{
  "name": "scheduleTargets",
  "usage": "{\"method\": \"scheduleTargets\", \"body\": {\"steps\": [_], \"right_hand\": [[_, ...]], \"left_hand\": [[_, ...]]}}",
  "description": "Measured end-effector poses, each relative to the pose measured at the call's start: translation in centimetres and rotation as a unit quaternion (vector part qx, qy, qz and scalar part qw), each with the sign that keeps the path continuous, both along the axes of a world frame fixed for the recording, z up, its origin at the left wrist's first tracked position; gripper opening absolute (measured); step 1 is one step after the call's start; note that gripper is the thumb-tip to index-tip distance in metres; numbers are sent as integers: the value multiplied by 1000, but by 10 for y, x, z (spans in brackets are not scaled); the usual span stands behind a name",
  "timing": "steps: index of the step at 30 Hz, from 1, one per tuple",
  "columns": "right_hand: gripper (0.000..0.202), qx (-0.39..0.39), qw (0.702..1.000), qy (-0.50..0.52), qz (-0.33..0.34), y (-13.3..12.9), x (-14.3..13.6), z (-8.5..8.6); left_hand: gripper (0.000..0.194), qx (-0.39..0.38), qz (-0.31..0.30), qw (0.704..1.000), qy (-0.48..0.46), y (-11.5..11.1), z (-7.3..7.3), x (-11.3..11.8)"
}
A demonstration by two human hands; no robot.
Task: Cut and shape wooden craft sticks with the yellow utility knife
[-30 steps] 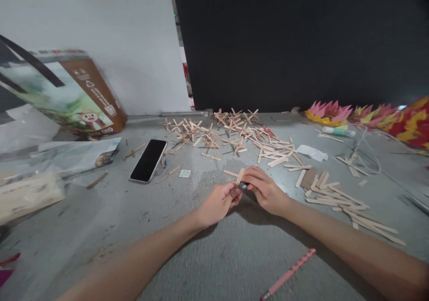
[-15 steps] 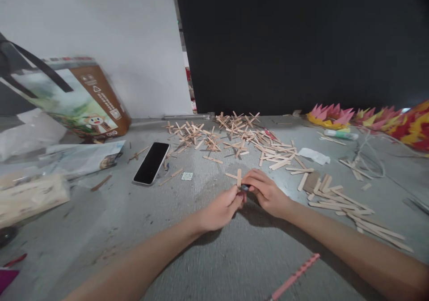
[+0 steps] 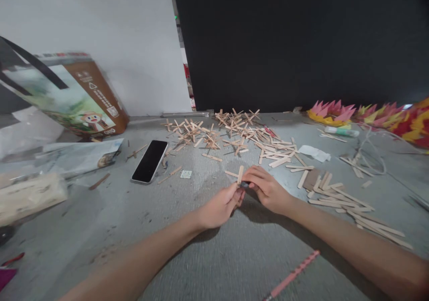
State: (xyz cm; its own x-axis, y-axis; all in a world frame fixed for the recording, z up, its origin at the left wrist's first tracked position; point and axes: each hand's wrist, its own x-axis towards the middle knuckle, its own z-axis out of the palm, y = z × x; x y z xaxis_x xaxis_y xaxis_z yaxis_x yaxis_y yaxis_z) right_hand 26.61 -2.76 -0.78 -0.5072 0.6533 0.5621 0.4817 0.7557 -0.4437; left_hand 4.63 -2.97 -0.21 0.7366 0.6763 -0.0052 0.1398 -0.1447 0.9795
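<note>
Grips pale, crossed wooden sticks (image 3: 240,174), partly finger-hidden, at frame centre in left hand (image 3: 219,207) and clamps right hand (image 3: 266,191) on small dark object (image 3: 245,184), with loose sticks (image 3: 351,197) at right, phone (image 3: 149,161) at left.

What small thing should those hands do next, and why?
Perhaps the left hand should steady the crossed sticks while the right hand gently shifts the dark object: the sticks jut up between both hands, right beside that object.
</note>
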Motion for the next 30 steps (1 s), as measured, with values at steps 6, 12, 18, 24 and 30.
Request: {"method": "scheduleTargets", "body": {"steps": [6, 12, 18, 24, 30], "right_hand": [[23, 0, 1000, -5, -7, 0, 0, 2], [22, -1, 1000, 5, 1, 0, 0, -1], [22, -15, 1000, 8, 4, -1, 1, -1], [20, -17, 1000, 9, 11, -2, -1, 1], [21, -23, 1000, 1, 20, -1, -1, 2]], "left_hand": [[37, -27, 8, 1000, 2, -1, 2, 1], [33, -14, 8, 1000, 4, 0, 2, 1], [36, -36, 3, 999, 9, 1, 3, 0], [35, -2, 3, 1000, 20, 1, 7, 0], [37, 1, 5, 1000, 16, 1, 3, -1]]}}
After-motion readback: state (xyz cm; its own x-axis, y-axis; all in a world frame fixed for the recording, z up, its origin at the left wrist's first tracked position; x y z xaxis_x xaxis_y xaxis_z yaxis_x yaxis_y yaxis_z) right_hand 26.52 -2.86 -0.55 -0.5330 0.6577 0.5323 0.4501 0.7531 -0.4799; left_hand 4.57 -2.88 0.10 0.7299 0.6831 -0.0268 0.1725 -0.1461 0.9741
